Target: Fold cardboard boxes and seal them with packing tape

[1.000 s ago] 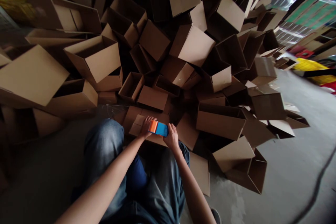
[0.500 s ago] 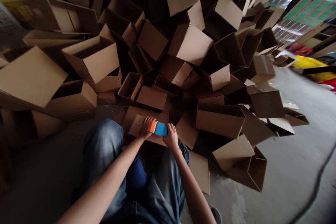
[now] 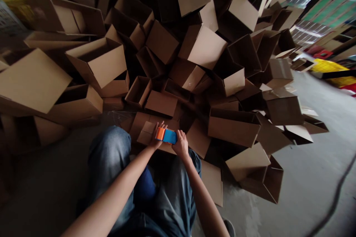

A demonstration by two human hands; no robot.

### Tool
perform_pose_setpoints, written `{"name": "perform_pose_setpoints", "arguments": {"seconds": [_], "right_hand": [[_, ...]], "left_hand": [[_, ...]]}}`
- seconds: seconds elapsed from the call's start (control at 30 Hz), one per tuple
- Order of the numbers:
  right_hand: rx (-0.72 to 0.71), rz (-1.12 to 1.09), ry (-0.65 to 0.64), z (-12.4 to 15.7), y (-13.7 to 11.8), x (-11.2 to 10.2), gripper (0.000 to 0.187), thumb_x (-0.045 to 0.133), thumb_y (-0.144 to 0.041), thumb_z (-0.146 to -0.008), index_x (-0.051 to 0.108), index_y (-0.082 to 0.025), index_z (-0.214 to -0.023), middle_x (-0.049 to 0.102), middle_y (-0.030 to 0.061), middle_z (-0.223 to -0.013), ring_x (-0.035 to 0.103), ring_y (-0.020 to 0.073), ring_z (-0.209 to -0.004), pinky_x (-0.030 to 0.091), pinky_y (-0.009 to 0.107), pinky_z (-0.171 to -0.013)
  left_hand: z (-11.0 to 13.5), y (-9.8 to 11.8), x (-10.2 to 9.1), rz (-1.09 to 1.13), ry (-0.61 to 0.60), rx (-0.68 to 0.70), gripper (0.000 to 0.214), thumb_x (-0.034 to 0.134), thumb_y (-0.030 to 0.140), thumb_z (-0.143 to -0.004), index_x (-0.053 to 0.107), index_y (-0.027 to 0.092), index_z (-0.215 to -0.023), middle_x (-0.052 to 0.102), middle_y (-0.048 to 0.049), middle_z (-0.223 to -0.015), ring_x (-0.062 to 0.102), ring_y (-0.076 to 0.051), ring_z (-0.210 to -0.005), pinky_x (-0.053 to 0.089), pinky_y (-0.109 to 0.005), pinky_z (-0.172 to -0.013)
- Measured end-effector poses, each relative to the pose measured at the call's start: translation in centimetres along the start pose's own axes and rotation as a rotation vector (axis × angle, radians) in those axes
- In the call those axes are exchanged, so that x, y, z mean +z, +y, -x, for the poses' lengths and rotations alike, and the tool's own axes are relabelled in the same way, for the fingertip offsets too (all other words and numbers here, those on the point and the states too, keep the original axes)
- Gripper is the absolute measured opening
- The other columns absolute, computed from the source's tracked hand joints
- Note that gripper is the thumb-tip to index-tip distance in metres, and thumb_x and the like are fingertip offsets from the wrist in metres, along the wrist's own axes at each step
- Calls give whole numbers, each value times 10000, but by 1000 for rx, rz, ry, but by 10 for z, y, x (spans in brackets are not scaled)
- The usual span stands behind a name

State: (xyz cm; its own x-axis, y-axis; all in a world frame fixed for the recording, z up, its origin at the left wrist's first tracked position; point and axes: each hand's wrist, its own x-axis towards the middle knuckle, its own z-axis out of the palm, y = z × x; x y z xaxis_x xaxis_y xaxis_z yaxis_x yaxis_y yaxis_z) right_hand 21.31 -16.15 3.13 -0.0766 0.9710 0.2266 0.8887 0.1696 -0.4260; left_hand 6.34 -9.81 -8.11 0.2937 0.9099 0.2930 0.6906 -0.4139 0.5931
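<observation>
A blue-and-orange tape dispenser [image 3: 169, 136] is held in front of my knees, above a closed cardboard box with a lighter flap [image 3: 146, 132]. My right hand [image 3: 181, 144] grips its blue end, with the fingers bent around the side. At the orange end is my left hand [image 3: 156, 136], its fingers stretched out and somewhat spread behind the dispenser. That palm touches the orange part; the left thumb is hidden. The dispenser covers part of the box beneath it.
Open brown cartons lie heaped ahead, including a long box [image 3: 233, 127] to the right and a tilted carton [image 3: 258, 174] nearer me. My bent knee [image 3: 111, 146] stands at left. A dark cable [image 3: 333, 200] crosses the grey floor [image 3: 303, 170] on the right.
The tape dispenser and my left hand have shifted very slightly left. My left fingers, curled before, are now straighter and further apart. My right hand keeps its grip.
</observation>
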Motion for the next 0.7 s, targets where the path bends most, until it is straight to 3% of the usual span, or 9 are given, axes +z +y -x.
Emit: {"name": "perform_pose_setpoints", "arguments": {"seconds": [0.37,0.7], "right_hand": [[12,-8,-5,0,-2,0,410,507,-34,-600,543,-178,-982,570,88,-956,521,248,-910,473,365,-815],[8,-12,0,0,0,1,386,536,-39,-618,529,-187,-975,572,87,-954,525,250,-912,472,368,-814]], "left_hand": [[-2,0,-5,-50,11,-24,277,458,203,-973,557,216,-1231,637,-93,-1271,537,-246,-1290,284,-514,-1214],[-8,10,-14,-57,2,-12,159,457,228,-962,586,214,-1055,667,-67,-1052,601,-242,-1076,291,-490,-1186]]}}
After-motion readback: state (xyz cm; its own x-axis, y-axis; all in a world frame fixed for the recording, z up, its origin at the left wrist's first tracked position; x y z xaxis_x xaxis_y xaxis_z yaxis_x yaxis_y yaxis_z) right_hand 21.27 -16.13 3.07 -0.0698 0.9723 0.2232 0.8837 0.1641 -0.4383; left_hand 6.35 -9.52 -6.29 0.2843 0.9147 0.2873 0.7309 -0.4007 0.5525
